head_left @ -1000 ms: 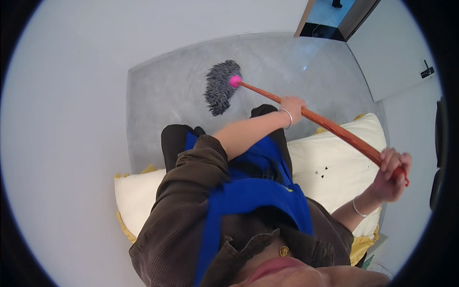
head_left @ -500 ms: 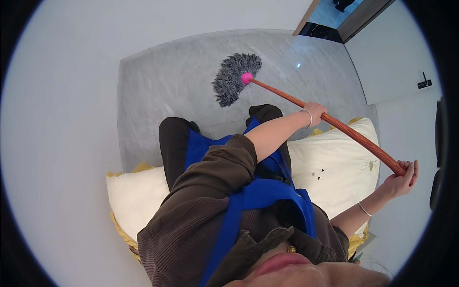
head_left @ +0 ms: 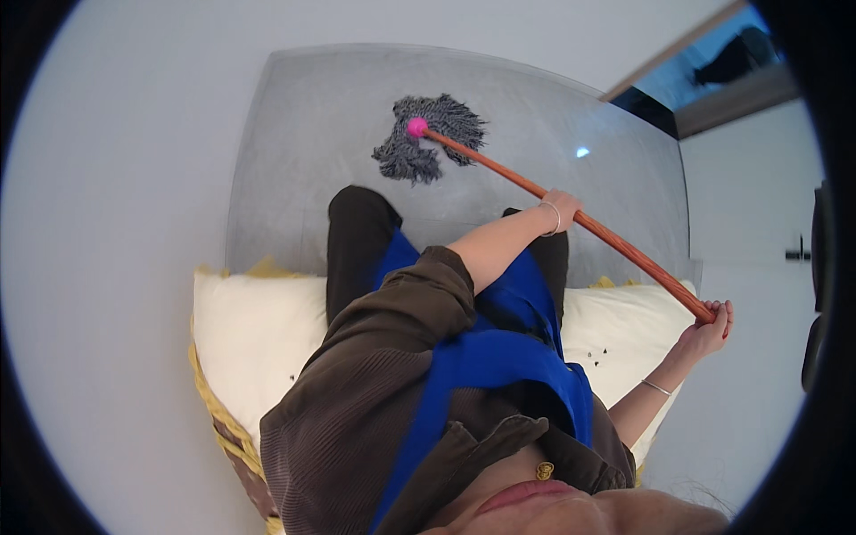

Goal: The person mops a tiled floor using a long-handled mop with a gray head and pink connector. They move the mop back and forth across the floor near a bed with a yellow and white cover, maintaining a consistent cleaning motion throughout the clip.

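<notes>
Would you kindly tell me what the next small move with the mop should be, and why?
Probably a short sweep of the mop head rightward: it rests on the floor, the left hand grips partway along the handle, the right hand holds its end, and floor stretches that way.

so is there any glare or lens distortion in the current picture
Head view: a small bright glare spot on the grey floor, right of the mop head; again in the head view, the floor's far edge bows and black fills the corners; also in the head view, the doorway at upper right looks bluish.
</notes>
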A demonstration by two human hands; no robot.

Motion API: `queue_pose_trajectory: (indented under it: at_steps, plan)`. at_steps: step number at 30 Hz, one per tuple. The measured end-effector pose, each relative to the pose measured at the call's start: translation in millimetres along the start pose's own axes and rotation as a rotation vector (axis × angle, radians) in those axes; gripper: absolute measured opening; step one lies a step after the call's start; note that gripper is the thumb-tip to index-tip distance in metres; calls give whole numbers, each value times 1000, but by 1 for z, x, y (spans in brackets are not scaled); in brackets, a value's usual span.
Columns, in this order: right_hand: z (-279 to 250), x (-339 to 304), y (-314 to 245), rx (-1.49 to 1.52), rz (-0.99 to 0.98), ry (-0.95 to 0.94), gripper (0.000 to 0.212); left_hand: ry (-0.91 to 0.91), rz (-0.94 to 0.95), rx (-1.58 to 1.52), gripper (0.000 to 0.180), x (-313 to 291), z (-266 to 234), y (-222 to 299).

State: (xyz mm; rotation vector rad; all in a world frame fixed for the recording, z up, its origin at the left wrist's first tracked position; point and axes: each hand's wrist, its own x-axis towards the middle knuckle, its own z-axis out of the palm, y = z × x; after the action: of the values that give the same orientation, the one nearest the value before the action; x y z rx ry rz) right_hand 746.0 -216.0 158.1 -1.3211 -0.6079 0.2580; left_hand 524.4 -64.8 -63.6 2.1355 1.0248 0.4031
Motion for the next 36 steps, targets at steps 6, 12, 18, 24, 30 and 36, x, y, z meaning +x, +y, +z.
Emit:
queue_pose_trajectory:
  at_steps: [6,12,18,24,30,36]
  plan:
    - [108,-29,16,4,95,-235,13,166,-165,-30,19,-26,-50,-92]
    - [254,-99,33,17,201,-572,12,450,-371,-7,21,-112,-132,-207]
    - [297,-174,5,95,191,-930,13,659,-607,16,21,-232,-162,-206]
    - [307,-193,-19,177,177,-1092,15,864,-602,25,16,-291,-169,-180]
    - [252,-174,-52,291,92,-1164,17,976,-556,84,13,-298,-133,-124]
    - [218,-188,-64,598,288,-1314,20,1026,-485,83,11,-318,-106,-105]
